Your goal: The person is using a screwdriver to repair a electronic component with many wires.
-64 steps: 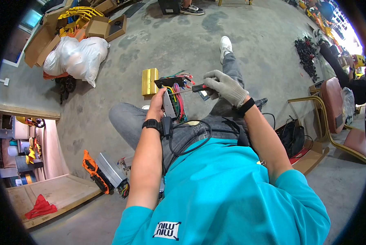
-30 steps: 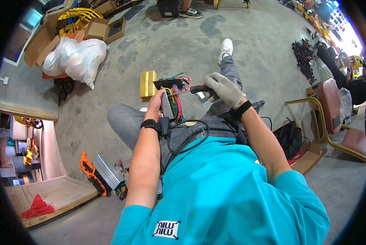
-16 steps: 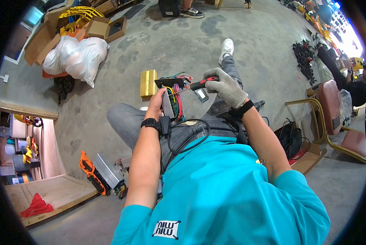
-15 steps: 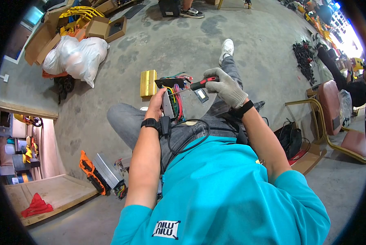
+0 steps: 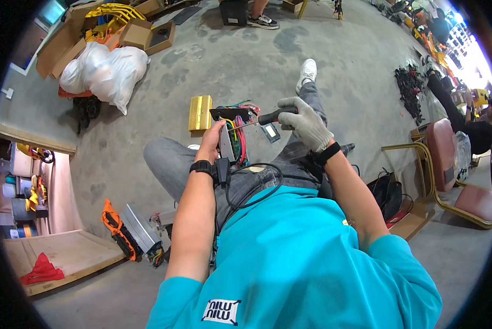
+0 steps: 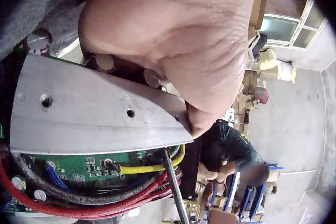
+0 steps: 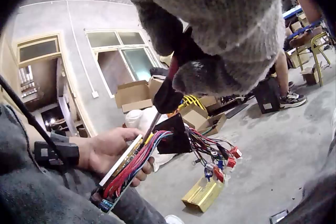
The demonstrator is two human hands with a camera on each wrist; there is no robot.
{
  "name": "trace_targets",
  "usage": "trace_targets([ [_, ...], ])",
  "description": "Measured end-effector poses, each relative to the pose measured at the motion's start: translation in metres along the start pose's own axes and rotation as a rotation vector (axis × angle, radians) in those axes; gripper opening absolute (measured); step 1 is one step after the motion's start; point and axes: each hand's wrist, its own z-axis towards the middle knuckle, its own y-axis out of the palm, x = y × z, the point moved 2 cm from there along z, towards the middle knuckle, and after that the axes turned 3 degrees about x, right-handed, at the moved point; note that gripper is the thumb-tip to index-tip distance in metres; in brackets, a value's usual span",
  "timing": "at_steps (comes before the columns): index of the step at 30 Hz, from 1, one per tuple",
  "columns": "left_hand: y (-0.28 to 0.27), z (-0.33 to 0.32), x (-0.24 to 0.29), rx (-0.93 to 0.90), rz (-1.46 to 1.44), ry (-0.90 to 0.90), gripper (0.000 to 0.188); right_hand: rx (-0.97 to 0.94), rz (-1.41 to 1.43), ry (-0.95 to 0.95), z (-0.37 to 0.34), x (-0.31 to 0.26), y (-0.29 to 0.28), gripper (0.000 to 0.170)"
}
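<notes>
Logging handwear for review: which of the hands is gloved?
The right hand, holding the screwdriver; the left hand, gripping the circuit board, is bare.

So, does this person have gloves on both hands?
No, only the right hand wears a pale knitted glove; the left hand is bare.

The left hand (image 5: 210, 141) grips a green circuit board (image 6: 76, 170) along a bare grey metal plate (image 6: 89, 116) with round holes, tilted above the lap. Red, grey, blue and yellow wires (image 6: 105, 199) run lengthwise over the board toward a square black end piece (image 7: 178, 133), beyond which hang red and blue connectors (image 7: 234, 153). The gloved right hand (image 5: 310, 125) holds a screwdriver (image 5: 279, 115) with a black-and-red handle, its slim shaft slanting down to the plate's edge, beside the yellow wire; its tip is hidden.
</notes>
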Motion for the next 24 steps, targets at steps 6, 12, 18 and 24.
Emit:
trace_targets([
  [6,0.005,-0.005,0.004,0.045,0.0,-0.024,0.032,0.056,0.04,-0.035,-0.006,-0.008,-0.001,0.047],
  [12,0.001,0.002,0.001,0.05,-0.117,-0.011,0.027,0.136,0.236,-0.023,-0.001,-0.003,-0.019,0.044],
  [18,0.009,-0.014,0.015,-0.002,-0.354,0.031,0.029,0.228,0.187,-0.001,-0.002,0.0,-0.03,0.039],
  [24,0.022,-0.022,0.023,-0.133,-0.403,0.002,0.046,0.223,0.1,0.018,0.0,-0.004,-0.021,0.043],
])
